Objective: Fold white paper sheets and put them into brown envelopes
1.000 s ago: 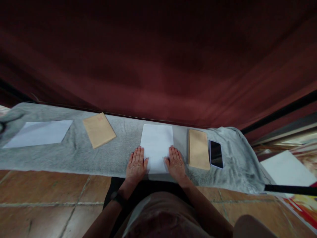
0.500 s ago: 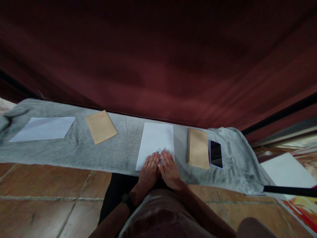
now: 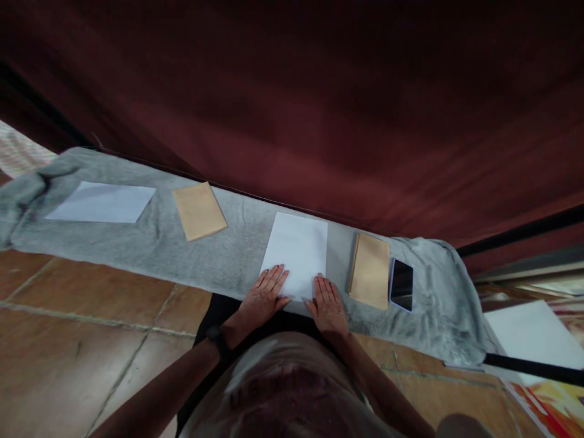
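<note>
A white sheet of paper (image 3: 298, 246) lies flat on the grey cloth in front of me. My left hand (image 3: 264, 292) rests on its near left corner, palm down with fingers stretched out. At the near right corner my right hand (image 3: 328, 304) lies flat, fingers extended, partly on the paper's edge. Neither hand grips anything. Just right of my right hand is a stack of brown envelopes (image 3: 370, 271), with a dark-screened phone (image 3: 402, 285) beside it. Left of the paper sits a single brown envelope (image 3: 199, 212).
Another white sheet (image 3: 103, 202) lies at the left end of the cloth-covered bench (image 3: 182, 258). A dark red curtain (image 3: 292, 121) hangs along the far edge. Tiled floor (image 3: 59, 359) shows in front, and a white board (image 3: 533, 334) is at the lower right.
My hands have moved apart from side by side near the paper's middle to its two near corners. The view has tilted slightly.
</note>
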Tool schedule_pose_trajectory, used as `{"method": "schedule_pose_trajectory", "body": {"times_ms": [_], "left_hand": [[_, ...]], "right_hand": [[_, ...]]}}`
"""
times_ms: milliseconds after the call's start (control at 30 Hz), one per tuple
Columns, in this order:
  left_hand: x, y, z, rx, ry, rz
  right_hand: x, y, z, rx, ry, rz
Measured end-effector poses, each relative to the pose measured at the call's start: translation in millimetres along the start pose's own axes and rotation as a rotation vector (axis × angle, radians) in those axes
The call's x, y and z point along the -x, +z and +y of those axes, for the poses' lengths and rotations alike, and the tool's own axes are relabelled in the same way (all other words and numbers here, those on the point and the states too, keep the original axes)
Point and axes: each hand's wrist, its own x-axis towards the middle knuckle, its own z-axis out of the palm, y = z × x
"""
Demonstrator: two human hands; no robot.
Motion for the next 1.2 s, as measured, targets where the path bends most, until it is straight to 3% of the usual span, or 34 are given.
{"method": "schedule_pose_trajectory", "body": {"times_ms": [267,433,800,1200], "left_hand": [[1,-6.9,0,0.008,-0.01,-0.021],[2,-7.6,0,-0.024,-0.007,-0.062],[-1,-9.7,-8,-0.026,0.128,-0.106],[-5,-22.2,17,-0.122,0.008,-0.223]], "right_hand": [[18,-6,6,-0.005,0.009,0.019],[16,-8,-2,0.009,-0.071,-0.059],[29,-14,8,0.064,-0.121,-0.058],[26,-25,15,-0.036,-0.082,-0.049]]}}
